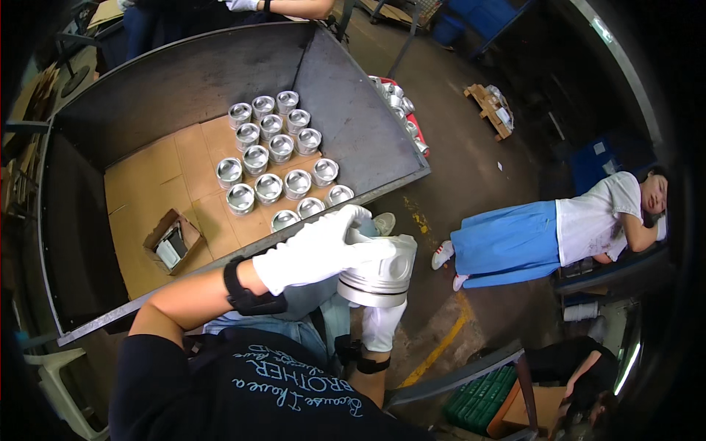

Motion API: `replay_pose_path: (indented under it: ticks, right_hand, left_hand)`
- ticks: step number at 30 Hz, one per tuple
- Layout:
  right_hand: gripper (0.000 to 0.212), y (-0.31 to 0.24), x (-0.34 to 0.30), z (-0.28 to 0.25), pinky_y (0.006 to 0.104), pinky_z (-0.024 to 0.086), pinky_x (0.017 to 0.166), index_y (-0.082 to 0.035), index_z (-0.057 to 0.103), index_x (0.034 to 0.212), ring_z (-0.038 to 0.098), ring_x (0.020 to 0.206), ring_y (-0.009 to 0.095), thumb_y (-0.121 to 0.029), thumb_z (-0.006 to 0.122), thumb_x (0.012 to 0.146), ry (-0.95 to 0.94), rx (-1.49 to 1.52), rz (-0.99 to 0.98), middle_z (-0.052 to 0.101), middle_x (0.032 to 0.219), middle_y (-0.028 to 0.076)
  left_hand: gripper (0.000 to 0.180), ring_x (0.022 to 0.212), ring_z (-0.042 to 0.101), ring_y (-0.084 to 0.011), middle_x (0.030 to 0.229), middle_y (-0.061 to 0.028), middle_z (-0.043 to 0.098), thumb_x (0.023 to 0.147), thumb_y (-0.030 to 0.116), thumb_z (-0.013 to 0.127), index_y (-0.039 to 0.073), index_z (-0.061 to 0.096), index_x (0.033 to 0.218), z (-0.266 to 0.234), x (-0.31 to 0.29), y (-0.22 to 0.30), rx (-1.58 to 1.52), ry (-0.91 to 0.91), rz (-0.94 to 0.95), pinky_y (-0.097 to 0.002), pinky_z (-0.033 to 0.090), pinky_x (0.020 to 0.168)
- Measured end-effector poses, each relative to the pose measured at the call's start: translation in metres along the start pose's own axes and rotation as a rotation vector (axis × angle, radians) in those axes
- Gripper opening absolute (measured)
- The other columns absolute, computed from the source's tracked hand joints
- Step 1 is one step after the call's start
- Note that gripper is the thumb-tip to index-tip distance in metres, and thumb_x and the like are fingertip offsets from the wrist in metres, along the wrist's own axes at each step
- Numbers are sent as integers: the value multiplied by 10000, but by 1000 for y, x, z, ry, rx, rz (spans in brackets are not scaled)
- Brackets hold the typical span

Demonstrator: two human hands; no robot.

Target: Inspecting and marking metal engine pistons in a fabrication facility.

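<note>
A silvery metal piston (pixel 376 273) is held up in front of my body, beside the near edge of a metal bin. My left hand (pixel 320 246), in a white glove, curls around its side with the thumb and fingers against the metal. Below the piston, my gloved right hand (pixel 382 327) is against its lower part, and the piston hides most of those fingers. Several similar pistons (pixel 268 189) stand in rows on cardboard inside the bin, grouped toward its right side.
The grey bin (pixel 184 70) has raised walls; a small open carton (pixel 174 241) lies inside. Beyond its right wall is a red container (pixel 420 132) of metal parts. A person (pixel 507 242) is at the right, others at the top and lower right. A wooden pallet (pixel 489 110) rests on the floor.
</note>
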State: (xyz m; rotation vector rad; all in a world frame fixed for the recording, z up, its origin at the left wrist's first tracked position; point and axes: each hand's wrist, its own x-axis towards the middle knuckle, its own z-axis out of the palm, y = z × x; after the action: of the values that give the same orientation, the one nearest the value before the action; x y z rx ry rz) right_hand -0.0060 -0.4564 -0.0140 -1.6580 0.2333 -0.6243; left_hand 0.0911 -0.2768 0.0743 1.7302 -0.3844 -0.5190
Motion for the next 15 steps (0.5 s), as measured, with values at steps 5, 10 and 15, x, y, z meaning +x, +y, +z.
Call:
replay_pose_path:
  ticks: [5, 10, 15]
  right_hand:
    - [491, 6, -2, -5, 220, 424, 442, 76, 436, 1350, 589, 545, 143, -244, 513, 985, -356, 817, 554, 660, 976, 243]
    - [497, -8, 3, 3, 191, 301, 437, 124, 523, 1020, 359, 383, 59, -367, 451, 994, -648, 1355, 890, 555, 591, 56]
    - [554, -16, 3, 23, 147, 282, 423, 54, 514, 892, 380, 333, 18, -494, 486, 971, -925, 1646, 1029, 462, 447, -56]
  left_hand:
    - [551, 951, 591, -123, 1187, -94, 645, 975, 378, 607, 25, 497, 1384, -15, -5, 6, -146, -163, 215, -270, 499, 782]
    - [471, 996, 637, -175, 1123, -100, 677, 914, 329, 702, 31, 627, 1271, -30, -2, 12, 119, -252, 419, -319, 508, 861]
    - [480, 864, 679, -228, 893, -141, 710, 773, 332, 816, 1, 711, 1104, -32, 0, 21, 326, -69, 638, -331, 527, 814]
